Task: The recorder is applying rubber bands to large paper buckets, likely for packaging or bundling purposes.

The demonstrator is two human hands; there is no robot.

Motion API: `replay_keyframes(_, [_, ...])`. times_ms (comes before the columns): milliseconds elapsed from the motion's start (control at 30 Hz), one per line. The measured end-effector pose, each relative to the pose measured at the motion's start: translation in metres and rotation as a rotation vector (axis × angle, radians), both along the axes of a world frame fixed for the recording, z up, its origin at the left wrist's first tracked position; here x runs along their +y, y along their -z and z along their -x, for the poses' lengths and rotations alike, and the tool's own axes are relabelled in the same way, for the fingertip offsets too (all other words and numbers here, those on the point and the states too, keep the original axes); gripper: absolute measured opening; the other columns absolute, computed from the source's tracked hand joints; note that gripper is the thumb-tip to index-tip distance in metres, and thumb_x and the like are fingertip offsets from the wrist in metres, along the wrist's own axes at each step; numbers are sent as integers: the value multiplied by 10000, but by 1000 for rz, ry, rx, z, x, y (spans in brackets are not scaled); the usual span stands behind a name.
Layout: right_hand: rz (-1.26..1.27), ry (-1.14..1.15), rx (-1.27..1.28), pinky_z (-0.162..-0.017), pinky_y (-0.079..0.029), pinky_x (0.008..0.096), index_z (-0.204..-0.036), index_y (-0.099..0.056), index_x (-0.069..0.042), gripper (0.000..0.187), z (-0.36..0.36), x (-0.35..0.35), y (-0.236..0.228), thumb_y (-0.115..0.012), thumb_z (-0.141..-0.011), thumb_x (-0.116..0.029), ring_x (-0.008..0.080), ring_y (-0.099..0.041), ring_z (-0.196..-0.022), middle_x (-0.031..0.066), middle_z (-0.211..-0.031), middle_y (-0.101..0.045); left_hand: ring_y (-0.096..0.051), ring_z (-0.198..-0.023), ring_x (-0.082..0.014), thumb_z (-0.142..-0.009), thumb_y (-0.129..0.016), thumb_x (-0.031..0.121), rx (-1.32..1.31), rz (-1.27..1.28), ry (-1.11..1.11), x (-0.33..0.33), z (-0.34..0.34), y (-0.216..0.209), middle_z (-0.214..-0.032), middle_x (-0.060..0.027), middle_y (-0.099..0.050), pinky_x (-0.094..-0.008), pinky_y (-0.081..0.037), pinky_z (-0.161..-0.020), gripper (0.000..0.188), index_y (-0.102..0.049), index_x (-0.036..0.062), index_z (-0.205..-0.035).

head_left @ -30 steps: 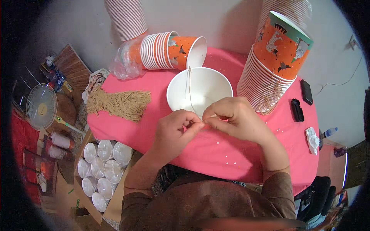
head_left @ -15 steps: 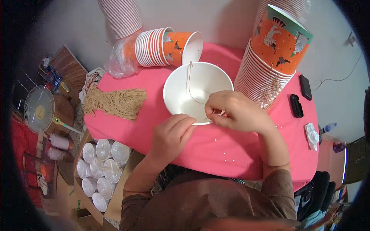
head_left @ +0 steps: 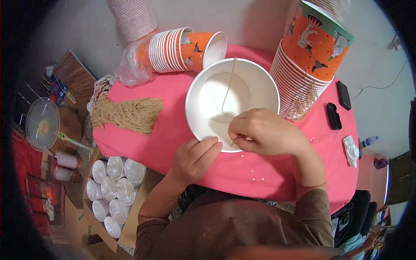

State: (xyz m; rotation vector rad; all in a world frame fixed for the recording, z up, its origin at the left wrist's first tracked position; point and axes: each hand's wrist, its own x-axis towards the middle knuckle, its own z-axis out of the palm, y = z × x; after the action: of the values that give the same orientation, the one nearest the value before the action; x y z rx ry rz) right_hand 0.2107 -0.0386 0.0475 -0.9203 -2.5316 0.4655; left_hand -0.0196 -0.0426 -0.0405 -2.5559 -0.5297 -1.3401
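Note:
A large white-lined paper bucket (head_left: 260, 82) is tipped so that its open mouth faces me. A thin tan cord (head_left: 230, 89) hangs from its far rim down inside. My left hand (head_left: 196, 158) is closed on the near rim, fingertips over the edge and thumb out of sight. At the near rim, to the right of it, my right hand (head_left: 263, 131) is closed in a pinch on the cord's other end. The fingers hide most of that end. A bundle of tan cords (head_left: 128, 113) lies on the table to the left.
On the right, a tall stack of orange paper buckets (head_left: 314, 50) stands with cords hanging on its side. More orange buckets (head_left: 193, 48) lie in plastic at the back. A black case (head_left: 333, 116) and crumpled tissue (head_left: 350, 151) sit right. A carton (head_left: 130, 221) of wrapped buckets stands lower left.
The bucket has tilted further toward me, showing more of its bottom. Its cord has shifted right and hangs straighter. Both hands stay at the near rim, slightly lower.

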Motion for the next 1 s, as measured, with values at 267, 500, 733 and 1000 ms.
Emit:
replay_keyframes(267, [31,-19,-32,-658,-473,488,-755,-585,-45,72,2,0,-4,-604,-782,-109,372,-623,-736,160,-739,-617,-614,-812,-200,-740,-629,77,33,-33,5,1,4,1,-1098,-91,-623,-299,-508,-641,324,-659,26,-1059])
replay_keyframes(500, [6,-22,-25,-676,-437,415,-757,-552,-65,93,1,-1,2,-644,-759,-74,305,-579,-686,83,-658,-552,-604,-789,-198,-734,-627,67,18,-38,11,-1,2,-5,-1092,-91,-625,-301,-496,-614,336,-652,22,-1066])
replay_keyframes(733, [14,-14,-56,-742,-445,406,-775,-568,-67,75,3,-3,2,-640,-769,-84,303,-585,-719,90,-683,-574,-606,-798,-199,-741,-638,72,39,-47,7,-2,3,-5,-1098,-90,-626,-300,-497,-624,348,-645,24,-1085])
replay_keyframes(1000, [1,-57,-62,-743,-449,411,-799,-580,-56,75,4,1,5,-639,-802,-102,317,-589,-751,103,-738,-591,-618,-783,-216,-738,-655,67,-6,-26,38,3,1,-3,-1094,-109,-628,-311,-512,-614,344,-644,31,-1080])
